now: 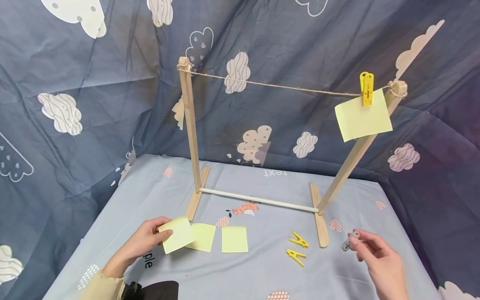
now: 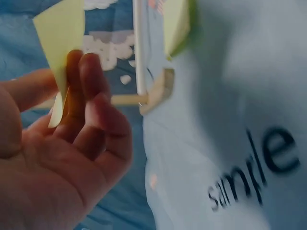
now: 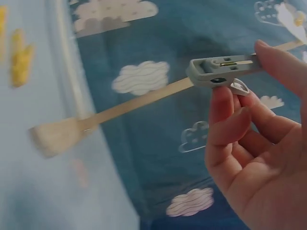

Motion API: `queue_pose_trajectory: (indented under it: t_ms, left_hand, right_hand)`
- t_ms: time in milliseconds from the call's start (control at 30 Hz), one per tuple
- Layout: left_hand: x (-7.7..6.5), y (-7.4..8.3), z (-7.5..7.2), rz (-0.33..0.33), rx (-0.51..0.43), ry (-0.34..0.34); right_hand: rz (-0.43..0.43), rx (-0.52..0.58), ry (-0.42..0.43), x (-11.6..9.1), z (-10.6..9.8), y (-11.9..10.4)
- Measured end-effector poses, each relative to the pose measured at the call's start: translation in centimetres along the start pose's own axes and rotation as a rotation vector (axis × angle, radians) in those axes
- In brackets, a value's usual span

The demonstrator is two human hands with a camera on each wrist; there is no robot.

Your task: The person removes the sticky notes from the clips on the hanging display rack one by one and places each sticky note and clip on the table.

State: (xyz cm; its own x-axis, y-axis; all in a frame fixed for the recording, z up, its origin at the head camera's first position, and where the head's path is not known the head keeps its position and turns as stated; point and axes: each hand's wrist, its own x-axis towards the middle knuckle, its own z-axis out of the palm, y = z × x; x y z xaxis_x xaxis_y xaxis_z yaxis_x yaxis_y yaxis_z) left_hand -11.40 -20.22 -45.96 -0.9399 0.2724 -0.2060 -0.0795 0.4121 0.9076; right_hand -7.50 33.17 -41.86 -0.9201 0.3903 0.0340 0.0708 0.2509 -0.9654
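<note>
My left hand (image 1: 147,234) pinches a yellow sticky note (image 1: 178,236) between thumb and fingers, above the table at the left. In the left wrist view the same note (image 2: 60,43) is seen nearly edge-on and bent. A grey clothespin (image 3: 225,69) is held between the thumb and fingers of my right hand (image 1: 382,258), at the table's right side. Two more sticky notes lie close by the left hand: one note (image 1: 203,237) partly behind the held one, another note (image 1: 234,239) to its right. Two yellow clothespins (image 1: 298,240) lie left of the right hand.
A wooden frame (image 1: 192,133) stands on the table, with a twine line (image 1: 277,86) strung between its posts. Near the right post a yellow clothespin (image 1: 367,89) holds a yellow note (image 1: 363,118) on the line. Low between the feet runs a white rod (image 1: 258,200). Patterned dark cloth hangs behind.
</note>
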Motion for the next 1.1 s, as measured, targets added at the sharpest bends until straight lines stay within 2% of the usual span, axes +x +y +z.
queue_pose_trajectory:
  t_ms: [133,300,433,500,667,867,1100]
  left_hand:
    - [-0.1,-1.2,-0.5,-0.001,0.088,-0.110]
    - [-0.3,-2.5,-0.8,-0.006,0.175,-0.234]
    - [-0.5,-2.9,-0.7,0.021,0.223,-0.281]
    - [-0.4,-3.0,-0.4,0.036,0.256,-0.293]
    - [-0.2,-2.9,0.3,0.048,0.325,-0.277]
    - [0.2,-2.7,1.2,0.027,0.389,-0.200]
    - [0.5,-2.1,2.5,-0.071,0.476,-0.080]
  right_hand:
    - [0.115,-0.244,-0.064,-0.2,0.6,1.8]
    - [0.254,-0.514,-0.201,-0.2,1.4,3.4]
    - [0.325,-0.627,-0.291,-0.1,2.0,4.9]
    - [0.326,-0.657,-0.315,-0.2,2.3,5.5]
    - [0.304,-0.695,-0.325,-0.6,3.3,6.3]
    - [0.313,-0.708,-0.343,-0.9,4.1,7.1]
    - [0.267,-0.739,-0.361,-1.0,4.8,7.6]
